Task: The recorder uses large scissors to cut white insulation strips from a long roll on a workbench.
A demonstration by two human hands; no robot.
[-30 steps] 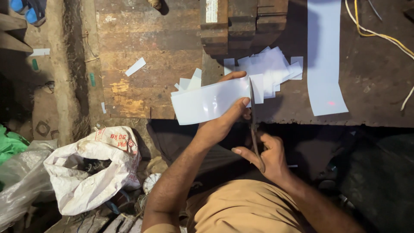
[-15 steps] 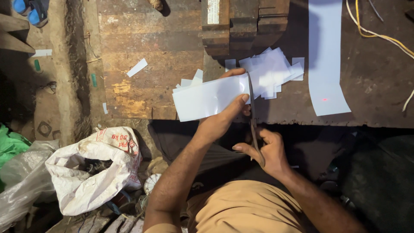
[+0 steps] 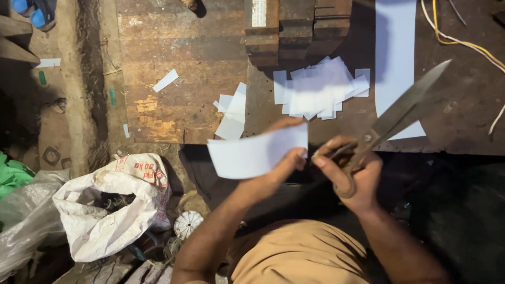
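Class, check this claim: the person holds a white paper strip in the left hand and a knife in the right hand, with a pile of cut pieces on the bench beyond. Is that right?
Not quite. The right hand holds scissors, not a knife; the head view shows this. The left hand does hold the white strip, and the pile of cut pieces lies on the bench beyond.

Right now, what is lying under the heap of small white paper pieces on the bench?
The pile of cut white paper slips lies on the dark worn workbench top. Its upper edge meets the dark wooden blocks. Anything beneath the pile is covered.
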